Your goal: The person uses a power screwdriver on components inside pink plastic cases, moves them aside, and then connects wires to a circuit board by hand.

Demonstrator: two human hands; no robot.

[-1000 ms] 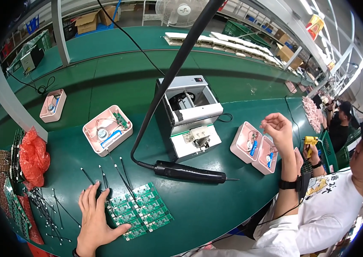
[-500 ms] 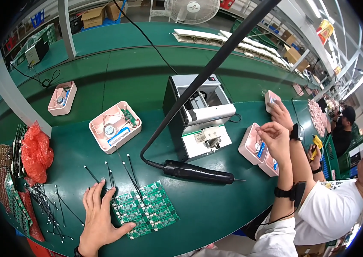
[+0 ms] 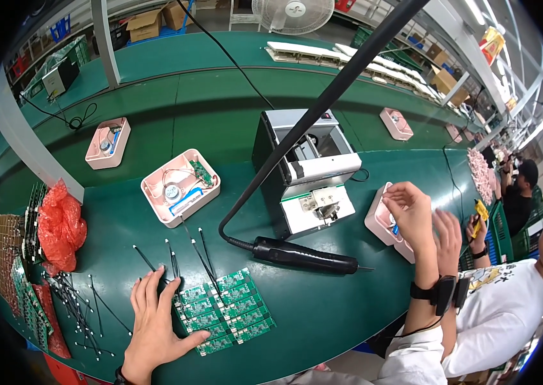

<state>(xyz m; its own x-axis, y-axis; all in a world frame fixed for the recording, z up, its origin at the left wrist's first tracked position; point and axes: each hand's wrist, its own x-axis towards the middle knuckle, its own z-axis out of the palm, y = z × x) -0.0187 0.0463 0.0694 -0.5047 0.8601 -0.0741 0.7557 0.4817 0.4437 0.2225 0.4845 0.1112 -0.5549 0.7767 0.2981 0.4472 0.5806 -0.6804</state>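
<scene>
My left hand (image 3: 156,330) lies with spread fingers at the left edge of a panel of green circuit boards (image 3: 229,314). Its thumb rests on the near boards, and its fingertips are beside thin black cables (image 3: 174,260) that reach over the panel. My right hand (image 3: 410,208) is raised at the right, above a pink plastic case (image 3: 377,221) with a blue part inside. Thumb and fingertips are drawn together there; anything between them is too small to make out. A black electric screwdriver (image 3: 303,255) lies between my hands.
A screw-feeding machine (image 3: 310,173) stands mid-table, with a dark slanting pole (image 3: 322,102) before it. An open pink case (image 3: 181,186) holds a speaker and battery. Loose cables (image 3: 79,314) and a red bag (image 3: 61,221) lie left. A co-worker's hand (image 3: 448,240) is close behind my right wrist.
The co-worker's hand has drawn back from a pink case, which now sits farther off on the green belt. My left hand keeps its place on the panel; the view has shifted slightly.
</scene>
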